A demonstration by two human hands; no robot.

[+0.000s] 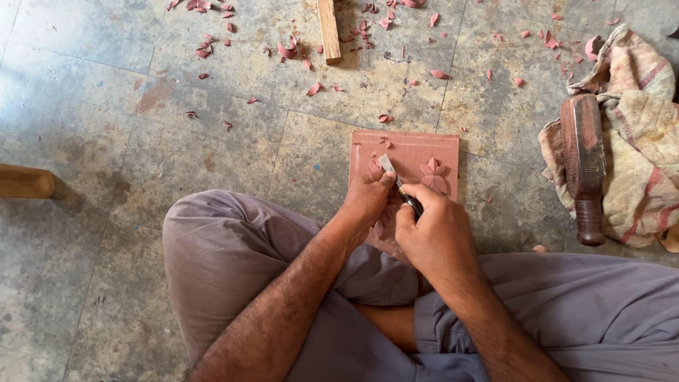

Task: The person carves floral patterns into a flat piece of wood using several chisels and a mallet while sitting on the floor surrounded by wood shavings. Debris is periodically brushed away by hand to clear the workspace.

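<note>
A reddish-brown square slab (410, 147) lies on the stone floor in front of my crossed legs, with a carved flower (433, 175) on it. My right hand (435, 233) is closed around the dark handle of a chisel (393, 175). Its flat metal blade rests on the slab's left part. My left hand (368, 199) presses on the slab and pinches the blade near its tip. A second carved shape is partly hidden under my left hand.
A dark wooden mallet (583, 166) lies on a striped cloth (640, 141) at the right. Reddish chips (290, 49) are scattered over the floor at the top. A wooden stick (328, 30) lies at top centre, a wooden piece (25, 182) at the left.
</note>
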